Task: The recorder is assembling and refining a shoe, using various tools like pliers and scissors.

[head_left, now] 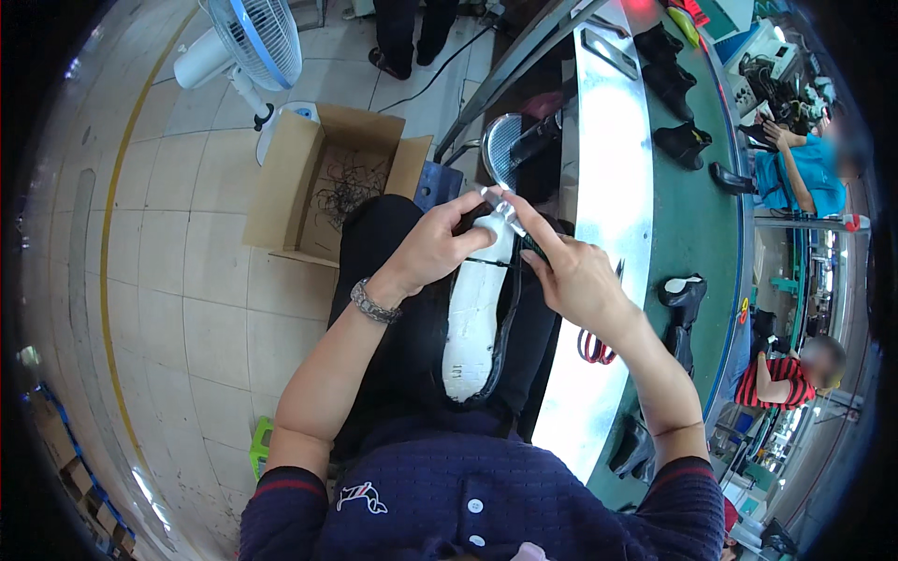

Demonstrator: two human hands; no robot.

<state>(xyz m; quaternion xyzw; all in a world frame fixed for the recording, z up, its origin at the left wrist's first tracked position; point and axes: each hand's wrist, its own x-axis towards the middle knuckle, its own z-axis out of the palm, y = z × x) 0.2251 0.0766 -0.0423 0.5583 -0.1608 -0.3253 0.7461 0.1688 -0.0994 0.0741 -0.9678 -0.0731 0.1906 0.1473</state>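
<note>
On my lap lies a black shoe upper (513,318) with its underside up, wrapped around a white sole-shaped piece (472,323). A thin dark line crosses the white piece near its far end. My left hand (440,243) grips that far end, thumb on the white surface and forefinger curled over the tip. My right hand (575,276) is closed around a small tool (506,211) with a shiny, silvery end, its forefinger stretched along it. The tool meets the shoe's tip beside my left fingers. The palm hides its handle, so its exact kind does not show.
A cardboard box (271,187) holding dark stringy scraps stands left of my knee. At my right runs a metal ledge (613,168) with red-handled scissors (595,348), beside a green conveyor (697,210) carrying black shoes. A fan (253,47) stands farther off; co-workers sit across the conveyor.
</note>
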